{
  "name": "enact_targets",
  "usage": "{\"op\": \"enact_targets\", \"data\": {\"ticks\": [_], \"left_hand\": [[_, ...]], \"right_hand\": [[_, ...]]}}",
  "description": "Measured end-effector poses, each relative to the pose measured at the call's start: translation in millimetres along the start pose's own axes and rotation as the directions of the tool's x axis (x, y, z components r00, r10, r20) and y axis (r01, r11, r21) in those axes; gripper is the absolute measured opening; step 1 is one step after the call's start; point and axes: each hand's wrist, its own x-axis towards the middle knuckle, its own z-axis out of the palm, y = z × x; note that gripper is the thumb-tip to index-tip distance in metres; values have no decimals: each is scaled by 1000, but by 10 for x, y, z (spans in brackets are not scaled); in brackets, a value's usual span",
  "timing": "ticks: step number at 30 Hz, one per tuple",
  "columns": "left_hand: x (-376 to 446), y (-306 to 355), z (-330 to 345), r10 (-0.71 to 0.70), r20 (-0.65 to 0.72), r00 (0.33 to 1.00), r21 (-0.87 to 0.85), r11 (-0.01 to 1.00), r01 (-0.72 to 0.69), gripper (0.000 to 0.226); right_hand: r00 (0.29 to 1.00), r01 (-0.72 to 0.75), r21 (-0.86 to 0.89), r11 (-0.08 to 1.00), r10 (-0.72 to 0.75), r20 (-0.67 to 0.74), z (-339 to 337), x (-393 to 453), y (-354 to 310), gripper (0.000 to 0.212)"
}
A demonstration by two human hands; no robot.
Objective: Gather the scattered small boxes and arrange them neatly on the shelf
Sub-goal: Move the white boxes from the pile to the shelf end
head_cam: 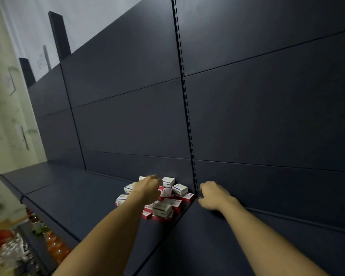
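Dark shelf (72, 198) carries a jumbled pile of small boxes (163, 204) against the back panel (127, 124). Left hand (147, 188) over the pile, fingers curled, grip unclear. Right hand (212, 196) beside it, fingers curled, blurred.

About a dozen small boxes (162, 208), two hands (147, 188)

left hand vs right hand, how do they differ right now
The left hand is over the pile of small boxes; the right hand is on bare shelf right of the pile, by the slotted upright. The left reaches further back. Both have curled fingers; any grip is hidden.
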Motion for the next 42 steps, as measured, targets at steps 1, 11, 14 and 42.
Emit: {"op": "enact_targets", "data": {"ticks": [1,11,14,42], "left_hand": [[30,4,25,4,-4,1000,-3,1000,-4,37],[320,-47,251,33,-81,996,-49,998,-37,46],[412,-118,295,52,-105,993,-68,996,-59,43],[788,-584,496,264,-254,930,-340,876,-342,43]], "right_hand": [[1000,9,-15,1000,-9,-4,15,11,-2,35],[999,17,-75,997,-19,-29,124,144,-98,29],[999,2,-96,995,-6,-39,131,187,-177,27],[953,-262,-12,965,257,-157,324,608,-974,51]]}}
